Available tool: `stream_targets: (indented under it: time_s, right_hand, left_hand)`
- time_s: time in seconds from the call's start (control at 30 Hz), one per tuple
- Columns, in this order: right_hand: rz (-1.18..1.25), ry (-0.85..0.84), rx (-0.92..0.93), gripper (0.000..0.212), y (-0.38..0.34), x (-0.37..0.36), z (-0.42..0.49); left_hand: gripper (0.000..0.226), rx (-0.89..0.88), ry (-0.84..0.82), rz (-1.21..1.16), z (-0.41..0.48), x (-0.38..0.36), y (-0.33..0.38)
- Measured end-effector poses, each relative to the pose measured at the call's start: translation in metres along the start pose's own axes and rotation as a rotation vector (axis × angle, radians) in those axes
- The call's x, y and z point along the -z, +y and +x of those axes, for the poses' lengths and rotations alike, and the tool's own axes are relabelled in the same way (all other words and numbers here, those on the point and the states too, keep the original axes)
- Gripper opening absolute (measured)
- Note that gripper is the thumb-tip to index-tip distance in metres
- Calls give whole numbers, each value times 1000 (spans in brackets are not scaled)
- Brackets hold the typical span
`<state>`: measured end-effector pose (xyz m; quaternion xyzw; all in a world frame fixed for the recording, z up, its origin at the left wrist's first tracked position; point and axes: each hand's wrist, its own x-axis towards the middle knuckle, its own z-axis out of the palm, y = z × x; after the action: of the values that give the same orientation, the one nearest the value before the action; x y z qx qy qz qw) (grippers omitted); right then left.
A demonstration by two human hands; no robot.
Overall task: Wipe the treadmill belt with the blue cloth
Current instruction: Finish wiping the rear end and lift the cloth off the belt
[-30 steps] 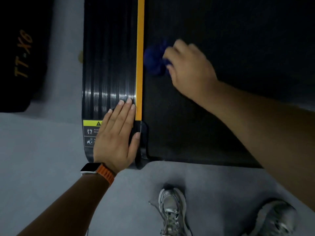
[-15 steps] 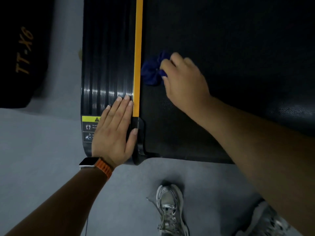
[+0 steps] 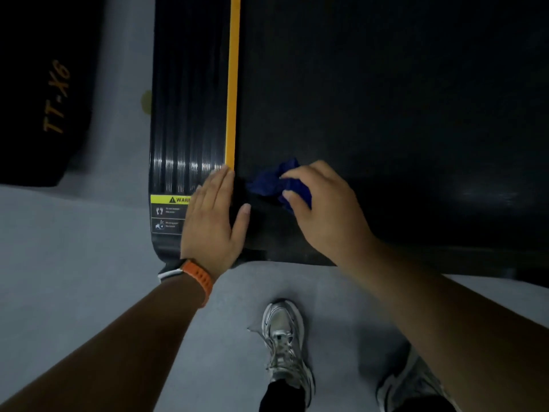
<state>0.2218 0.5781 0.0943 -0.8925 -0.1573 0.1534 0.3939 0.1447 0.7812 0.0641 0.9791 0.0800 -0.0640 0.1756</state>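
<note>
Blue cloth dragged back to near end of belt; right hand fingers grasping it; left hand flat, released. Stroke nearly finished.

Lying partly hidden under the right hand, the blue cloth showing only its bunched left part; running off the top and right edges, the treadmill belt, its far end out of sight; covering the right end of the warning label, the left hand, the small print staying too fine to read; cut off at the bottom edge, both shoes; sinking into darkness at the left edge, the black shape lettered TT-X6.
</note>
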Motion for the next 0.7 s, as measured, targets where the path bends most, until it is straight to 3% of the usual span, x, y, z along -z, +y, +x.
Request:
stream_targets:
  time_s: [0.23, 0.57, 0.7]
  right_hand:
    - [19, 80, -142, 26, -34, 139, -36]
    - [88, 230, -106, 24, -192, 401, -111]
    - [105, 301, -51, 23, -270, 489, -132]
  left_hand:
    - [62, 259, 21, -459, 1, 90, 137]
    - [70, 221, 96, -621, -42, 350, 320]
    - [61, 213, 135, -674, -57, 458, 378]
